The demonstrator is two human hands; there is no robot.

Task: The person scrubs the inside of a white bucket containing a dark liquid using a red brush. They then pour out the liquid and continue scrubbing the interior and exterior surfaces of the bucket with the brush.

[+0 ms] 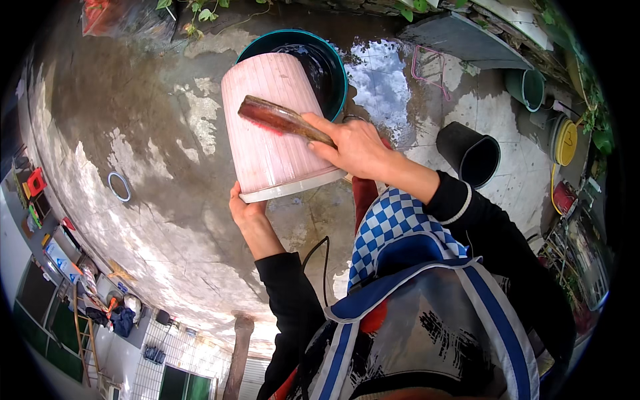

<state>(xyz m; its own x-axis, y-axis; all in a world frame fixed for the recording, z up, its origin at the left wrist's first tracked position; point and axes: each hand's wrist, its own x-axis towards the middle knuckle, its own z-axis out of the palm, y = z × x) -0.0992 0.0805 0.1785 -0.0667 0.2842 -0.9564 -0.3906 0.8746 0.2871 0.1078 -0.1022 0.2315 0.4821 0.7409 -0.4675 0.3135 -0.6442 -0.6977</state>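
A pale pink ribbed plastic bin (pixel 272 160) with a white rim lies tilted over a teal-rimmed tub of dark water (pixel 346 82). My left hand (pixel 248 207) grips the bin's rim from below, its fingers partly hidden behind the rim. My right hand (pixel 357 147) is closed on the handle of a brown scrubbing brush (pixel 277 116), whose pinkish-red bristles touch the bin's wet side. A blue-and-white checked apron (pixel 400 220) covers my lap.
To the right lie a black bucket (pixel 457 145), a green bucket (pixel 525 90) and a pink clothes hanger (pixel 429 80). A puddle (pixel 377 85) spreads beside the tub. A pale ring (pixel 119 187) lies on the wet concrete at left. A stone slab (pixel 465 40) leans at the top right.
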